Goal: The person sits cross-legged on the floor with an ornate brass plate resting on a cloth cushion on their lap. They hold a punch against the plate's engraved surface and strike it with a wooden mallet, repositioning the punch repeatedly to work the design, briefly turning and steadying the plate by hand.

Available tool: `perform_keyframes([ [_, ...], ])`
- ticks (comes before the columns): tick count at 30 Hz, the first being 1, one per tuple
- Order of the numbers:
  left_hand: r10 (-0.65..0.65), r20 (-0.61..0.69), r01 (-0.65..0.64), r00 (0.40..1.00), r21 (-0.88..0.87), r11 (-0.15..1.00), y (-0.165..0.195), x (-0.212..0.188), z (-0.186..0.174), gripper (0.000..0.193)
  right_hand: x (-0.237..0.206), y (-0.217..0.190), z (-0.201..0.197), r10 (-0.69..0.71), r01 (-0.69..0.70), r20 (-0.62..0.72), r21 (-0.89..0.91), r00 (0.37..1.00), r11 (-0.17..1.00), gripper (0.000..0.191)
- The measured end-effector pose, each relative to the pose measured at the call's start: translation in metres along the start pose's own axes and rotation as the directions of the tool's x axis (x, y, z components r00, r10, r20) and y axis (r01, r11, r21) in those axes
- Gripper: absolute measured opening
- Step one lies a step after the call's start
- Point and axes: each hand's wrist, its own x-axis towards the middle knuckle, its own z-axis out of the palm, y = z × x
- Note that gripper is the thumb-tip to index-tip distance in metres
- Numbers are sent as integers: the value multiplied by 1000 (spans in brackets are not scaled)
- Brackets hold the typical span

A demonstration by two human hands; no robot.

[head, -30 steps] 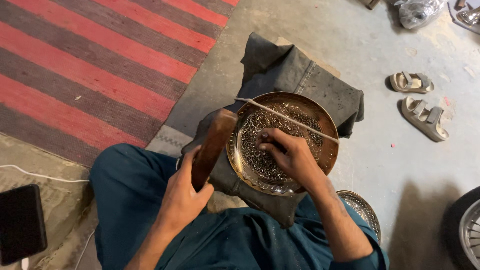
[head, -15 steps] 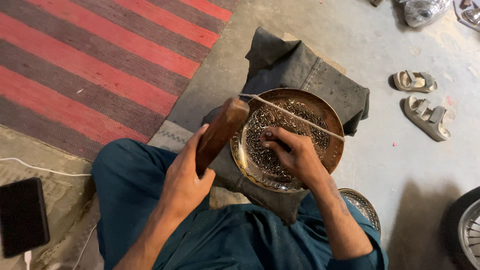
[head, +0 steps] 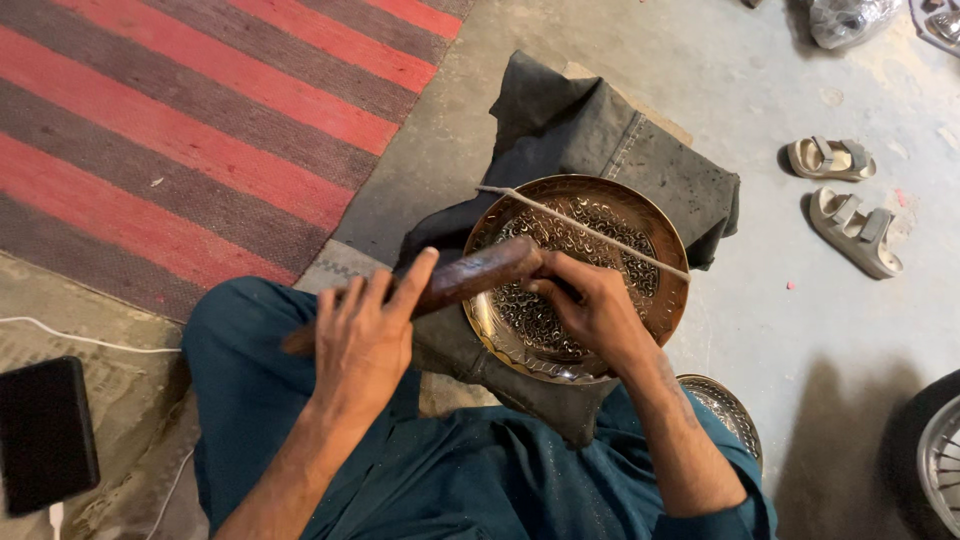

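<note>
red striped rug (head: 180, 130), 2 beige sandals (head: 845, 200), black device (head: 45, 435)

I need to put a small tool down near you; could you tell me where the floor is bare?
Bare concrete lies between the engraved brass plate and the sandals, and beyond the dark cloth beside the striped rug. It is crowded at the plate, where both hands work.

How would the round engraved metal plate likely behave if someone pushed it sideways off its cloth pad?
The engraved metal plate looks stiff, thin sheet metal, so probably rigid and fairly light for its width. It sits on a folded dark cloth, which likely resists sliding. A cord stretched across it and the right hand pressing down would probably hold it in place.
</note>
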Motion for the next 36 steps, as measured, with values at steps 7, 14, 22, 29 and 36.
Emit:
perform_keyframes([
  [7,-10,22,9,1000,59,998,-3,4,-4,93,0,-2,1,-28,27,-45,-29,999,999,32],
  [14,-44,55,35,998,155,987,-6,3,-2,88,2,-5,0,-40,40,-43,2,998,999,33],
  [22,-26,-56,20,998,-109,994,-5,3,0,87,1,-7,-1,22,-21,-26,30,999,999,33],
  [29,-199,80,208,977,-135,969,-7,-2,-15,78,-4,-8,-2,119,-86,-159,201,980,976,24],
  [36,-439,157,412,885,-704,579,9,-35,-15,51,-7,-10,2,242,-166,-167,369,956,914,18],
])
